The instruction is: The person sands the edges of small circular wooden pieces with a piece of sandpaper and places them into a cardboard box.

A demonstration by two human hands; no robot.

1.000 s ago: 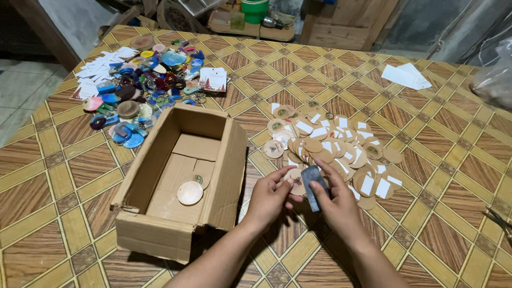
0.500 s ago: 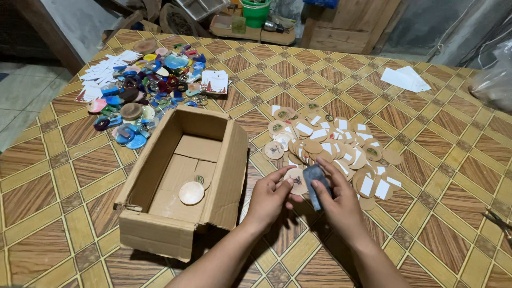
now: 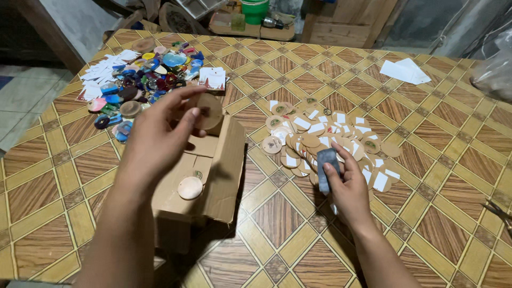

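now left hand (image 3: pixel 160 133) pinches a wooden disc (image 3: pixel 207 111) over the cardboard box (image 3: pixel 224 176); right hand (image 3: pixel 346 186) grips a grey block (image 3: pixel 326 166).

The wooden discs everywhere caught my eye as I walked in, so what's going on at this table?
A person sits at a patterned table. Their left hand holds a round wooden disc above an open cardboard box, where another disc lies. Their right hand grips a small grey block beside a heap of labelled discs. Colourful pieces sit at the far left.
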